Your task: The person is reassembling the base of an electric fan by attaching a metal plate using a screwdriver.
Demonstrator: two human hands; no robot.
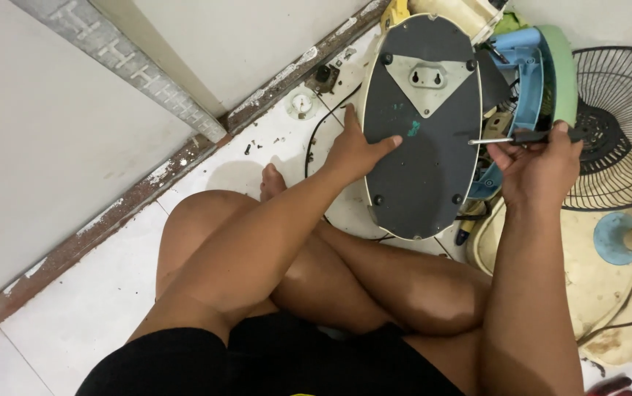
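I sit cross-legged on a white tiled floor. My left hand (356, 150) rests on the left edge of an oval fan base (422, 169) turned bottom up, showing a dark grey underside with a pale triangular plate. My right hand (539, 165) grips a screwdriver (510, 138) with a dark handle. Its metal shaft points left, and the tip sits near the base's right rim.
A black wire fan guard (620, 128) lies at the right. Blue and green plastic fan parts (543, 70) stand behind the base. A round blue stand (616, 238) on a cream base lies lower right. Loose screws (257, 143) and a black cord (320, 125) lie near the wall.
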